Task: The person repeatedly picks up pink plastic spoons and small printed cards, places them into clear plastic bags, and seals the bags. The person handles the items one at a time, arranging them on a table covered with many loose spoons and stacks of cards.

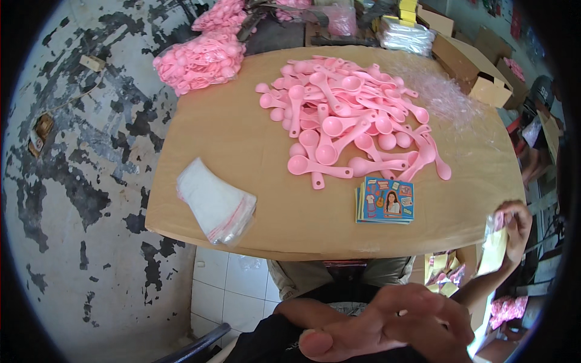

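Note:
My right hand is out past the table's right edge, shut on a small clear packet with something yellow and pink inside. My left hand is close under the camera at the lower middle, fingers apart and holding nothing. On the brown cardboard tabletop lies a heap of pink plastic scoops. A stack of colourful picture cards sits just in front of the heap. A stack of empty clear zip bags with red strips lies at the front left.
Bagged pink scoops rest at the table's far left corner, with more beyond. Crumpled clear film lies at the far right. Open cardboard boxes stand at the right. Filled packets lie below the table. The floor on the left is worn painted concrete.

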### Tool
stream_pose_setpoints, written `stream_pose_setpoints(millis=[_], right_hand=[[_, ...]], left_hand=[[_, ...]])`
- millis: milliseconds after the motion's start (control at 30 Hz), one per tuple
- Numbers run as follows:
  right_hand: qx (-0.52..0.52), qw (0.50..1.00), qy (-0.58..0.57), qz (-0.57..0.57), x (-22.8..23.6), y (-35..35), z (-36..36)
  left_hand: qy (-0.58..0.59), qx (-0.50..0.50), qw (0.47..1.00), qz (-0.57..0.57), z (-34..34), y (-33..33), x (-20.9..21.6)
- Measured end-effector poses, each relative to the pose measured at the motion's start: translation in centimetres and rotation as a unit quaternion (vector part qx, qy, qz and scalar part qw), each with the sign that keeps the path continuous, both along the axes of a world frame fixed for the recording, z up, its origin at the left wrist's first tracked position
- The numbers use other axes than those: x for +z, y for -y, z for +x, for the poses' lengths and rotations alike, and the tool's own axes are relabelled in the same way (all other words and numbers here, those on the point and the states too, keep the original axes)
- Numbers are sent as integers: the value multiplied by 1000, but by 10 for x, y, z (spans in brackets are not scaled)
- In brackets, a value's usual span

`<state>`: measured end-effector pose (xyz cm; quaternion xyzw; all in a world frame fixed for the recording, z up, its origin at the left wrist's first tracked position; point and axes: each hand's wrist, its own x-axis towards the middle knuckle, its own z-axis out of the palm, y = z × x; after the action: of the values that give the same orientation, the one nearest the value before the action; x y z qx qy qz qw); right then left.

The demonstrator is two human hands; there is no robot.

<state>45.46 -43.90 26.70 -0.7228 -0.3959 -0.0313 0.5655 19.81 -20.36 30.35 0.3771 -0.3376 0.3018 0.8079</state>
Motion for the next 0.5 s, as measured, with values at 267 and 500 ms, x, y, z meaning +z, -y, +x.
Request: stream_pose_setpoints(millis=[267, 500], right_hand=[[-94, 923, -363, -91, -119, 204, -36], [-338, 758, -464, -311, -243, 297, -60]], left_hand=[[26, -144, 984, -100, 6, 11, 2], [27, -179, 975, -130, 12, 7, 9]])
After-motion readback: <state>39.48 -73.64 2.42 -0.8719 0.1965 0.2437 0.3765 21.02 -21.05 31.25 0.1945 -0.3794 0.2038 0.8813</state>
